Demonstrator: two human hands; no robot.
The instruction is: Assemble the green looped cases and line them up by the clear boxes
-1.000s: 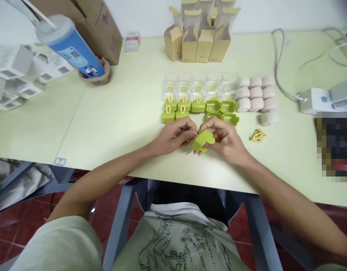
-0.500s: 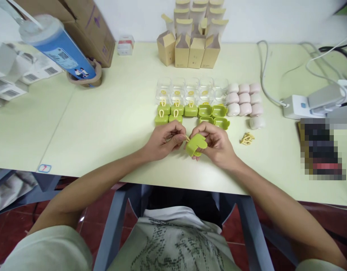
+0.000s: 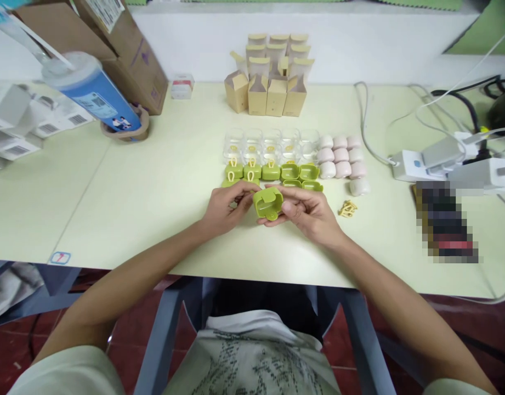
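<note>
My right hand (image 3: 312,214) grips a small green plastic case shell (image 3: 268,204), its hollow side tilted up toward me. At the shell's left edge, my left hand (image 3: 230,209) is closed with thumb and fingers together; its fingertips are partly hidden, and what they pinch does not show. Beyond the hands stand green shells fitted with yellow loops (image 3: 252,171), beside open green shells (image 3: 308,171) without loops. A small heap of loose yellow loops (image 3: 348,208) lies right of my right hand.
Clear plastic covers (image 3: 252,140) stand in rows behind the green shells, with white and pinkish rounded pieces (image 3: 341,169) to their right. Open cardboard boxes (image 3: 258,93) are by the wall. A blue cup (image 3: 96,96) stands left; a power strip (image 3: 416,164) with cables is right.
The green shell has been turned so its hollow faces me, and it moved slightly left. The yellow loop between my left fingers is out of sight. The camera view has tilted up.
</note>
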